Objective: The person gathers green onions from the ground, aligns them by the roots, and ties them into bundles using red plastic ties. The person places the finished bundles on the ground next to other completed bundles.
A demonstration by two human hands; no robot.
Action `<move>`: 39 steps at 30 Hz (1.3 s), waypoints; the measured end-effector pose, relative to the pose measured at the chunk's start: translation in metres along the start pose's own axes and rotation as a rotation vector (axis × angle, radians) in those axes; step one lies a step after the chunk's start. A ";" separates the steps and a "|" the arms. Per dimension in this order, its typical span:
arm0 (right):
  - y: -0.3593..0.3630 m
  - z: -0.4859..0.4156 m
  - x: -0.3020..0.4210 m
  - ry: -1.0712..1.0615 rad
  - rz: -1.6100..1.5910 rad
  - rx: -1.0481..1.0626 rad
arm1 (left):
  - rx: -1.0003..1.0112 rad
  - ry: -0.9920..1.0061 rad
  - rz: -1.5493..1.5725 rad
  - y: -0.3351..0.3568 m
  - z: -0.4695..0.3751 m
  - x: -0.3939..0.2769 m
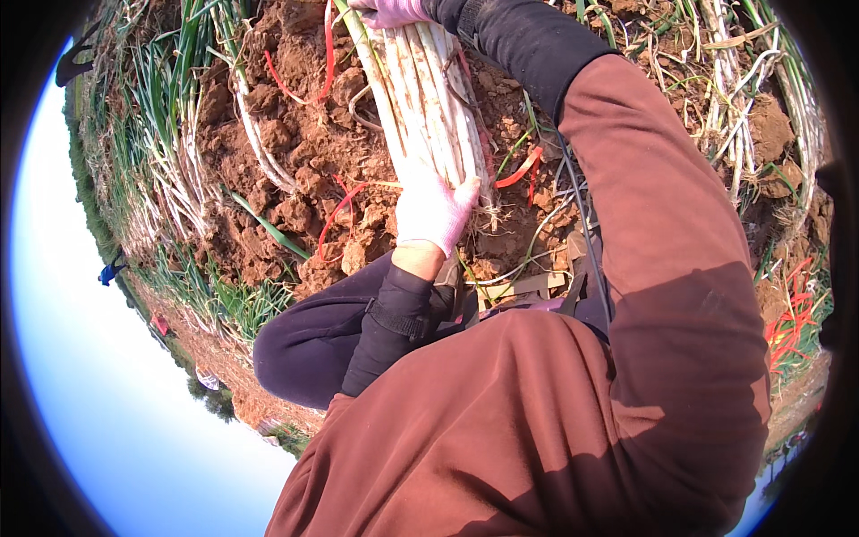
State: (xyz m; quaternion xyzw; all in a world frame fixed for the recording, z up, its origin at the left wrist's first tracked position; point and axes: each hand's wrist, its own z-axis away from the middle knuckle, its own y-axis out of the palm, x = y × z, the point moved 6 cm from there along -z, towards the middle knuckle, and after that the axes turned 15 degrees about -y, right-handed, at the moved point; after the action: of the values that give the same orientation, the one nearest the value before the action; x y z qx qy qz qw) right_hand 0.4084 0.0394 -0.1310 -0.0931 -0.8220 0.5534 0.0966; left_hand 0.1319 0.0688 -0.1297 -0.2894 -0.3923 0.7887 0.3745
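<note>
A thick bundle of long white-stalked green onions (pixel 429 101) lies before me on the brown soil, roots towards me. My left hand (pixel 433 208), in a pink knit glove, holds the bundle near its root end, thumb to the right. At the top edge of the view my right hand (pixel 392 10), gloved in pink too and partly cut off, grips the bundle farther up, by the start of the green leaves. A red ribbon (pixel 522 169) shows on the ground just right of the roots, and another red ribbon (pixel 339 218) lies to their left.
Loose green onions (pixel 258 141) and a larger heap (pixel 178 161) lie to the left on cloddy soil (pixel 295 148). More onions (pixel 735 127) lie at the right, above a tangle of red ribbons (pixel 792 329). A distant person in blue (pixel 111 270) is at the far left.
</note>
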 end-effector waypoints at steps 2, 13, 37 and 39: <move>-0.001 0.001 0.000 -0.001 -0.068 0.052 | -0.030 0.088 -0.201 -0.001 0.015 -0.018; 0.003 0.004 -0.009 -0.001 -0.164 0.003 | -0.257 0.243 -0.222 0.027 -0.020 -0.016; -0.160 0.476 -0.023 1.273 -0.170 0.391 | -0.105 0.052 -0.356 0.034 -0.035 -0.009; -0.149 0.527 -0.020 1.715 -0.783 -0.579 | -0.062 0.038 -0.392 0.034 -0.034 -0.010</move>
State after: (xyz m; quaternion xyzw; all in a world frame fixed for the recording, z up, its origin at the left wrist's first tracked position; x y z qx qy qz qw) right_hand 0.2830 -0.4905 -0.1886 -0.2041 -0.5498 0.0048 0.8100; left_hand 0.1505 0.0599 -0.1743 -0.2336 -0.4581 0.6827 0.5191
